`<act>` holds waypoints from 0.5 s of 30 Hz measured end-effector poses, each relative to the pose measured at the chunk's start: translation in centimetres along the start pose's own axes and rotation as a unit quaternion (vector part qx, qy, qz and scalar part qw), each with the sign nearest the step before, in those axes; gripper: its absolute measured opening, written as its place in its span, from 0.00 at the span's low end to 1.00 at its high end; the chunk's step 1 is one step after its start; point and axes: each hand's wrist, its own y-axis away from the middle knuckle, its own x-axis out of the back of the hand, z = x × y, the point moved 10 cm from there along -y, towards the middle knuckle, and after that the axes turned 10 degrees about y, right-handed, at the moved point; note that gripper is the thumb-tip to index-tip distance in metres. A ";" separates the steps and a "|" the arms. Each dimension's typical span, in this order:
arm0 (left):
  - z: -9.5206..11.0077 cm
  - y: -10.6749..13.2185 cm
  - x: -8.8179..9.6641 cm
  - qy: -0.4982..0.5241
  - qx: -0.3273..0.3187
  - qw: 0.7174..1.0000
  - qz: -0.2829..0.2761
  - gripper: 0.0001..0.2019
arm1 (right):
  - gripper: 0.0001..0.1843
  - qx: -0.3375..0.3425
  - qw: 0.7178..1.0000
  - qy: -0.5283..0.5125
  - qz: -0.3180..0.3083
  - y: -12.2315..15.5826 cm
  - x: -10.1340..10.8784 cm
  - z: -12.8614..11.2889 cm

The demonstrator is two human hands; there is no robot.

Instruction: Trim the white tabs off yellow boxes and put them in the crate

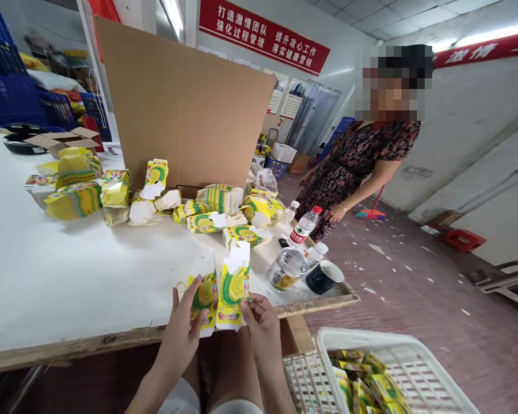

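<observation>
Near the table's front edge, my left hand [189, 313] grips a yellow and green printed carton [205, 296], fingers over its left side and thumb on its face. My right hand [259, 316] pinches a second such carton [233, 287] by its lower right edge. This one has white flaps standing up at its top. The two cartons are side by side, fronts towards me. Behind them on the white table [112, 276] lie bundles of flat cartons [220, 198] and a heap of cartons [75, 184] further left.
A big cardboard sheet [181, 103] stands behind the cartons. On the right are a red-capped bottle [303, 227], a clear jar [287, 269] and a dark mug [322, 280]. Below right, a white basket [427, 351] holds yellow cartons. A person [366, 155] stands beyond the table.
</observation>
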 end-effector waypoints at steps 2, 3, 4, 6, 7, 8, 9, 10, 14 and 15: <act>0.4 0.0 -0.3 0.130 0.059 0.990 0.012 0.25 | 0.24 -0.022 0.997 -0.073 -0.027 1.1 0.3 -0.1; 0.5 0.2 -1.2 0.218 0.095 0.971 -0.003 0.26 | 0.24 -0.038 0.992 -0.110 -0.047 1.8 0.1 0.0; 0.7 0.5 -2.4 0.303 0.134 0.943 -0.026 0.26 | 0.23 -0.054 0.986 -0.144 -0.065 2.5 -0.2 0.1; 1.1 1.5 -5.0 0.436 0.209 0.872 -0.077 0.25 | 0.20 -0.075 0.977 -0.182 -0.087 3.7 -0.6 0.4; 1.4 2.0 -6.2 0.478 0.237 0.840 -0.101 0.25 | 0.19 -0.080 0.974 -0.190 -0.093 4.1 -0.8 0.6; 1.8 2.5 -7.1 0.507 0.254 0.815 -0.120 0.23 | 0.18 -0.081 0.973 -0.195 -0.096 4.5 -0.8 0.7; 2.1 2.8 -7.7 0.525 0.262 0.798 -0.136 0.22 | 0.17 -0.081 0.973 -0.195 -0.096 4.7 -0.7 0.8; 2.4 3.0 -8.1 0.536 0.262 0.789 -0.147 0.21 | 0.17 -0.078 0.975 -0.187 -0.093 4.9 -0.5 0.8; 2.5 3.3 -8.6 0.532 0.264 0.794 -0.133 0.18 | 0.15 -0.044 0.992 -0.101 -0.067 5.3 1.0 0.1; 2.2 3.2 -8.5 0.520 0.264 0.804 -0.119 0.18 | 0.16 -0.038 0.994 -0.081 -0.070 5.5 1.2 -0.1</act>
